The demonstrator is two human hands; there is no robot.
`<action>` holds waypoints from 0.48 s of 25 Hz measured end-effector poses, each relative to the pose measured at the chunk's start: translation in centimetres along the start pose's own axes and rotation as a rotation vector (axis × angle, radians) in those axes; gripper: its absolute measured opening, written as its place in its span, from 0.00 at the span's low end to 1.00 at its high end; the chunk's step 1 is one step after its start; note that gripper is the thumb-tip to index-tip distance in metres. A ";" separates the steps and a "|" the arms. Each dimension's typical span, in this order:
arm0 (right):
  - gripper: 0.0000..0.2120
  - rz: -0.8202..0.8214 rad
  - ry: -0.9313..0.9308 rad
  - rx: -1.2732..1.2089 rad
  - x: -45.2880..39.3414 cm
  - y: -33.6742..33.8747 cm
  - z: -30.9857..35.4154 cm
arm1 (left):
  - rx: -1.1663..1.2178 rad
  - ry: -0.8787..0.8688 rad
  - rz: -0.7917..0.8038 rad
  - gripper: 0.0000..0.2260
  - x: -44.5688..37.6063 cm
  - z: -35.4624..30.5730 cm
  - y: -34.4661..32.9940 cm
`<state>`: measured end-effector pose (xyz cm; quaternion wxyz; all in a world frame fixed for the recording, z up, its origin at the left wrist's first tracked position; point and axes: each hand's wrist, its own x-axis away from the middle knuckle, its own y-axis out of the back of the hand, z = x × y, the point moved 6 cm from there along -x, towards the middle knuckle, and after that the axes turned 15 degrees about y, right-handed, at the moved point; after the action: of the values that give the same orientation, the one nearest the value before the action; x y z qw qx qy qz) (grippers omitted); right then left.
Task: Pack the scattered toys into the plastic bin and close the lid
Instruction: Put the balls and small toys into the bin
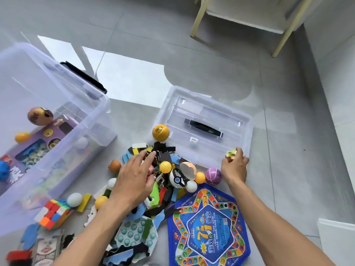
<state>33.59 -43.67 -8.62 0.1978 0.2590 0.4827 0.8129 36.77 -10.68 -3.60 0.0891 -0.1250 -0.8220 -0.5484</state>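
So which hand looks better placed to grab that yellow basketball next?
Probably the left hand: it is open, its fingers reaching over the toy pile toward the yellow basketball. The right hand already holds a small yellowish toy beside the lid.

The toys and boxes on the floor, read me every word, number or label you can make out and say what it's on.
"7": large yellow numeral at the centre of the blue star game board; the Chinese print around it is too blurred to read.
Purple toy box in the bin: lettering blurred.
White sticker on the lid: too small.
Yellow ball: print unreadable.
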 end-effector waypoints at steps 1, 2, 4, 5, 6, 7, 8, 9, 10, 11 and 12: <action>0.24 0.030 0.057 -0.008 0.0 -0.6 0.4 | -0.029 -0.005 -0.032 0.28 -0.6 0.0 0.3; 0.22 0.049 0.151 0.011 -0.1 -1.4 1.1 | -0.082 -0.026 -0.056 0.27 -1.3 -0.3 0.4; 0.20 0.108 0.350 0.070 -0.3 -2.9 2.5 | -0.226 -0.116 -0.022 0.29 -2.7 -1.3 0.2; 0.19 0.135 0.405 0.095 -0.7 -3.5 2.9 | -0.285 -0.160 0.021 0.31 -3.6 -1.9 -0.2; 0.19 0.156 0.415 0.114 -1.2 -4.0 2.9 | -0.334 -0.190 0.057 0.32 -4.6 -2.4 -0.6; 0.19 0.175 0.407 0.126 -1.6 -4.3 2.8 | -0.366 -0.197 0.071 0.33 -5.8 -3.0 -0.9; 0.19 0.185 0.409 0.134 -1.9 -4.6 2.6 | -0.377 -0.186 0.063 0.33 -7.2 -3.6 -1.1; 0.19 0.187 0.426 0.149 -2.0 -4.7 2.6 | -0.372 -0.163 0.042 0.34 -8.7 -4.2 -1.2; 0.19 0.191 0.441 0.161 -2.0 -4.7 2.5 | -0.365 -0.130 0.026 0.34 -10.2 -4.8 -1.3; 0.19 0.192 0.448 0.167 -2.3 -5.0 2.6 | -0.359 -0.089 0.017 0.34 -11.9 -5.0 -1.6; 0.20 0.194 0.452 0.172 -2.6 -5.3 2.5 | -0.354 -0.047 0.016 0.33 -13.2 -4.9 -1.9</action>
<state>37.54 -41.01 -12.87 -0.0165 0.1318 0.5548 0.8213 48.77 -17.36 -7.16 0.0505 -0.1581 -0.7134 -0.6808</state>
